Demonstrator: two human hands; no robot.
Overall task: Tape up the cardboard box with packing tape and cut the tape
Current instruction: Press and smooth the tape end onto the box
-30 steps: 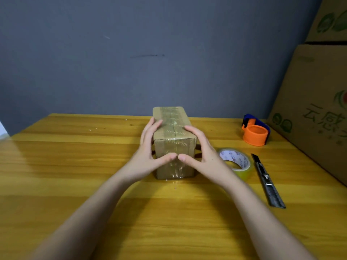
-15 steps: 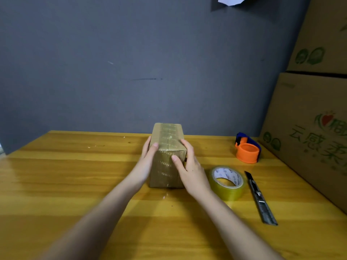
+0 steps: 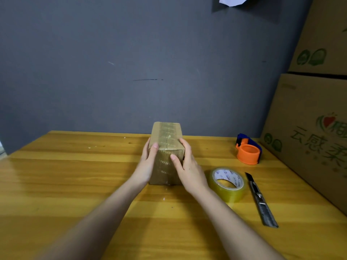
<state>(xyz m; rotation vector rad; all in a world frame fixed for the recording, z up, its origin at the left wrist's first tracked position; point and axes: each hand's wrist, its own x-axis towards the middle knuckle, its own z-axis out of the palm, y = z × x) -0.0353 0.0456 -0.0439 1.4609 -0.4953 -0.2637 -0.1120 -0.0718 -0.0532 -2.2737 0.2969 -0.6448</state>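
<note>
At frame centre, the cardboard box point(image 3: 166, 145) sits between both hands. Left hand point(image 3: 147, 164) grasps its left edge; right hand point(image 3: 187, 166) grasps its right, thumb on the taped front.

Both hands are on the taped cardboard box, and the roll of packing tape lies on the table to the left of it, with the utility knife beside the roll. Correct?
Not quite: in the head view the roll of packing tape lies right of the cardboard box, not left. The rest holds.
</note>
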